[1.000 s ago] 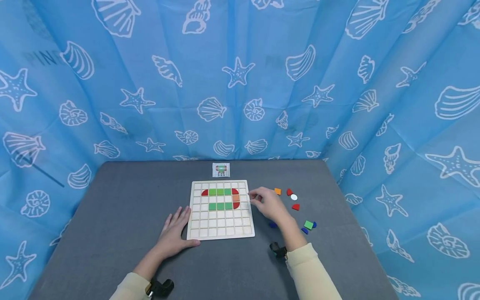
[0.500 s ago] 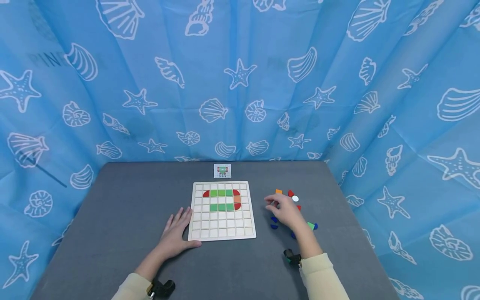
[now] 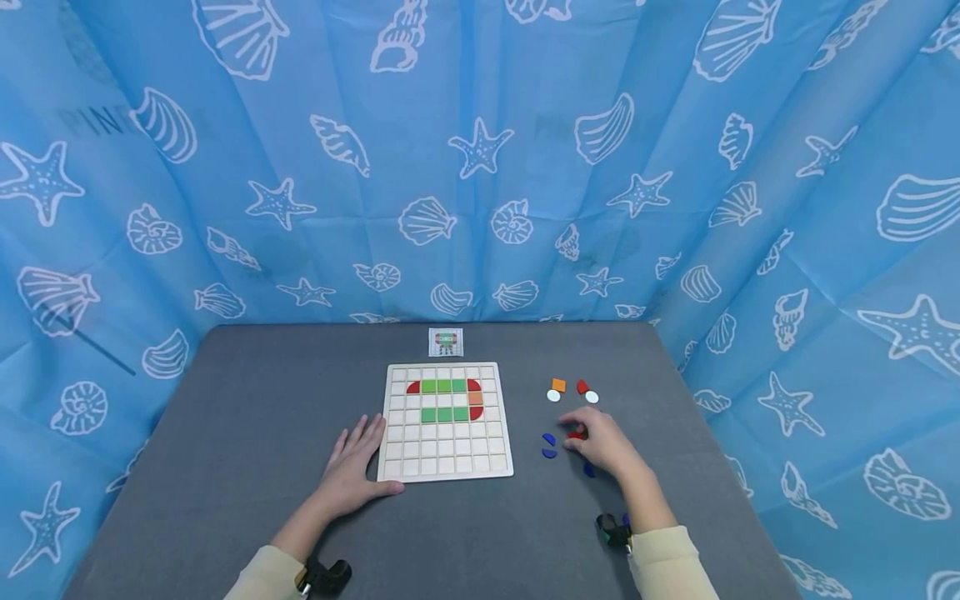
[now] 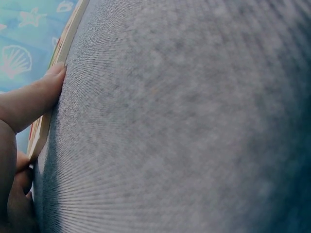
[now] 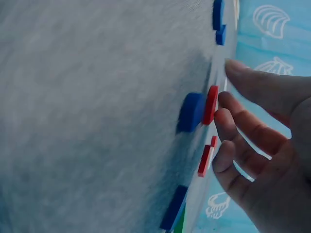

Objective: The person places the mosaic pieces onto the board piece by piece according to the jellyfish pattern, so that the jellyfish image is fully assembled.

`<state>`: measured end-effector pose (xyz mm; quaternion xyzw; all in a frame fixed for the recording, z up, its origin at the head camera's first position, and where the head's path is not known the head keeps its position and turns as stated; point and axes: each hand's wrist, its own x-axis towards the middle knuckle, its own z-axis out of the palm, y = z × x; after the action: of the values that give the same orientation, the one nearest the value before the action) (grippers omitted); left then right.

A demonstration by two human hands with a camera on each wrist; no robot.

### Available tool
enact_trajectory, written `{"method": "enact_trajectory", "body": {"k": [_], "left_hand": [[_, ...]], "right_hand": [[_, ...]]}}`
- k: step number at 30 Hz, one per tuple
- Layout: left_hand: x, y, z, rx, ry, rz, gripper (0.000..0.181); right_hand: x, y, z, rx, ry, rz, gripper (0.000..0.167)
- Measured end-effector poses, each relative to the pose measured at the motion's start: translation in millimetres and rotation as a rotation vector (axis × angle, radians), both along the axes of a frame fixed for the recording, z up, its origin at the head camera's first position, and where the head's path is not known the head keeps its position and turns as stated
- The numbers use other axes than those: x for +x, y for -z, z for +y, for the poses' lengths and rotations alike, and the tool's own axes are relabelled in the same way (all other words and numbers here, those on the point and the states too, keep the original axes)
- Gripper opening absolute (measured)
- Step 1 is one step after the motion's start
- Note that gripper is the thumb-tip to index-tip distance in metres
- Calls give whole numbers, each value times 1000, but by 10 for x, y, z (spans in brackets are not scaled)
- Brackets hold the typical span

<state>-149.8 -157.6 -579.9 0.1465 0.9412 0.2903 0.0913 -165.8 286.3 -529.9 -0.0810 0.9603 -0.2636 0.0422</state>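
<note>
A pale wooden grid board (image 3: 446, 465) lies mid-table. Green squares (image 3: 444, 386), red quarter-round pieces (image 3: 476, 412) and an orange square (image 3: 476, 398) sit in some of its cells. My left hand (image 3: 352, 473) rests at the board's lower left corner, fingers spread along its left side and thumb (image 4: 46, 92) at its near edge. To the right, my right hand (image 3: 603, 442) is low over the loose pieces, thumb and fingers apart around a red piece (image 3: 576, 435). In the right wrist view, a blue piece (image 5: 191, 111) stands out nearer the camera than the red one.
A small printed card (image 3: 446, 342) lies beyond the board. Loose on the right are an orange square (image 3: 558, 385), a red piece (image 3: 582, 387), white discs (image 3: 553, 396) and blue half-rounds (image 3: 549, 453). A blue shell-print curtain (image 3: 480, 208) hangs behind the table.
My right hand has moved from beside the board's right edge rightward and nearer to the loose pieces. A second white disc now shows by the loose orange square. My left hand stays put.
</note>
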Motion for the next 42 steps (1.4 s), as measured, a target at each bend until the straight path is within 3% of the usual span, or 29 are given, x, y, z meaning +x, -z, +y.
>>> {"method": "enact_trajectory", "body": {"k": [8, 15, 27, 42], "left_hand": [[-7, 35, 6, 2, 12, 27, 122], [-8, 12, 7, 10, 4, 37, 121], [6, 8, -4, 17, 1, 20, 121], [7, 17, -8, 18, -2, 8, 122]], "right_hand": [[39, 19, 124, 16, 74, -58, 27], [32, -7, 153, 7, 90, -115, 16], [9, 22, 117, 51, 45, -33, 14], [-98, -99, -157, 25, -6, 106, 25]]}}
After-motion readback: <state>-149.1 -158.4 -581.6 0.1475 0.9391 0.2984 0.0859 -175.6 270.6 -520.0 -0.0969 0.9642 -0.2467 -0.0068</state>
